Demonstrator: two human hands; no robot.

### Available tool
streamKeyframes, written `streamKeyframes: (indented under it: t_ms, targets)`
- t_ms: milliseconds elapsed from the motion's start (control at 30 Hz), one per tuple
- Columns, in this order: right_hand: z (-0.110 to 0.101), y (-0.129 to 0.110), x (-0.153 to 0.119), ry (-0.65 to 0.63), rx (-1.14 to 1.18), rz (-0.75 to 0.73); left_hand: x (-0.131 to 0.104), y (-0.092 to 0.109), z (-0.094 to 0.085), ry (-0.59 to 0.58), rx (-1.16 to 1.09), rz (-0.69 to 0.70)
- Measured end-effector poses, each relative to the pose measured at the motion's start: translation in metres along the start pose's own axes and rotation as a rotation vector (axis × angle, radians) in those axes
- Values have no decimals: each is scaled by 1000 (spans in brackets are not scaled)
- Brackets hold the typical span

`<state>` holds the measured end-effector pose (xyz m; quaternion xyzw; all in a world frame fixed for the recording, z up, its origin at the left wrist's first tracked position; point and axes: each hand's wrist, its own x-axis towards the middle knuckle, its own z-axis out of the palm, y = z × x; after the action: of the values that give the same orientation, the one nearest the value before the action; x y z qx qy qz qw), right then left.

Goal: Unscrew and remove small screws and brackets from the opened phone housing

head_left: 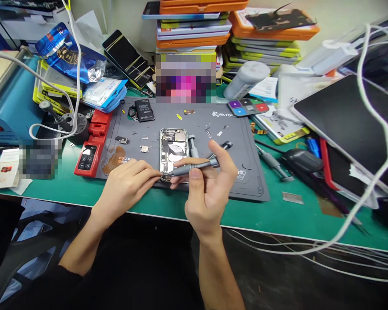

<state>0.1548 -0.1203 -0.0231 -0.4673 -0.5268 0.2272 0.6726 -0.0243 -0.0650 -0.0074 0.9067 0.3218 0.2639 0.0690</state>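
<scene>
An opened smartphone [173, 148] lies on the grey repair mat [142, 159], its inner parts showing. My left hand [127, 183] rests at the phone's lower left corner, fingers together and gripping its edge. A grey screwdriver [194, 166] is held in my right hand [210, 189], slanted, its tip at the phone's bottom end. Beside the phone's right edge lies another grey screwdriver [193, 146]; a dark-capped tool [225, 145] shows behind my right fingers. Small metal parts [144, 149] and a black battery [144, 110] lie on the mat.
A red device [89, 157] with buttons borders the mat's left side. Stacked boxes [194, 30] stand behind, beside a grey cylinder [247, 79]. On the right are a screwdriver [273, 161], a black corded device [299, 161] and a white cable [371, 189] looping over the table edge.
</scene>
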Motion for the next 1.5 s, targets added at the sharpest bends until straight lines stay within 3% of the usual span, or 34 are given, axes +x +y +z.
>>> streamKeyframes:
  t_ms: [1500]
  targets:
    - [-1, 0, 0, -14, -46, -1, -2, -1, 1, -13, -21, -17]
